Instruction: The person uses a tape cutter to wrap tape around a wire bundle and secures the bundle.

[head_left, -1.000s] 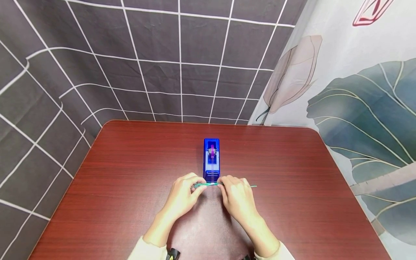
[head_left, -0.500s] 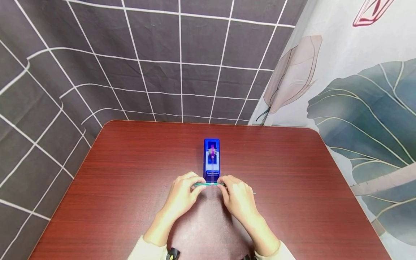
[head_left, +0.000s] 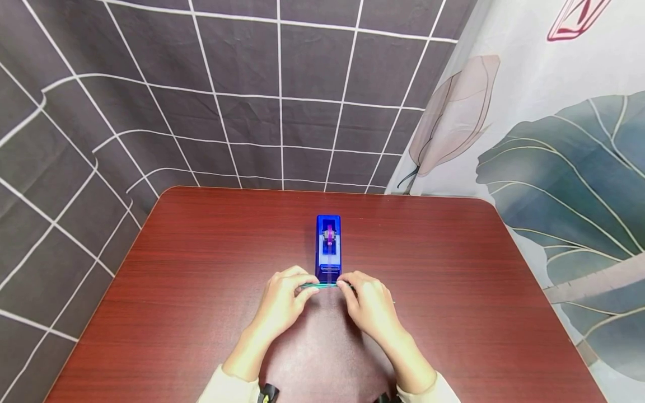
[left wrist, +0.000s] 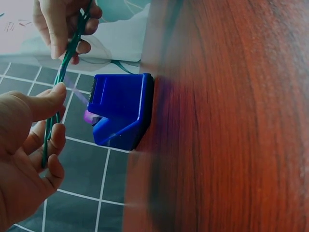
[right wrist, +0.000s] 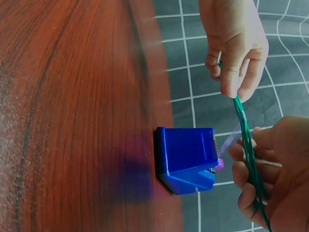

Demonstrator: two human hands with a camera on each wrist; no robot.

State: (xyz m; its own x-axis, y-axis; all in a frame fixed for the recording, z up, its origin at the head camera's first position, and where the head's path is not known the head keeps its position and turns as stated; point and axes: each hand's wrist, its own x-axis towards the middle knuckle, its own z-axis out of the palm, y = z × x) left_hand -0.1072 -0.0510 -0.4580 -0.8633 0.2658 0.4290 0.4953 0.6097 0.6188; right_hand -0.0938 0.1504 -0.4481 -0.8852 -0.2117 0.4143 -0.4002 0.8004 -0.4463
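A bundle of thin green strands (head_left: 328,285) is stretched crosswise between both hands, just in front of a blue tape dispenser (head_left: 328,258). My left hand (head_left: 285,299) pinches its left part between thumb and fingers. On the other side, my right hand (head_left: 372,302) pinches it with thumb and fingertips, the remaining fingers curled behind the strands in the right wrist view. A clear, purplish strip of tape (right wrist: 229,143) runs from the dispenser's toothed edge to the bundle between the hands. The purple tape roll (left wrist: 90,116) shows inside the dispenser.
The dispenser stands on a reddish-brown wooden table (head_left: 428,240). Behind the table hangs a dark grey cloth (head_left: 242,117) with white grid lines. A white curtain (head_left: 453,168) with leaf prints hangs at the right.
The bundle's free right end has swung down toward the person, and less of it shows past my right hand. The right thumb has shifted slightly up. Dispenser and left hand stay put.
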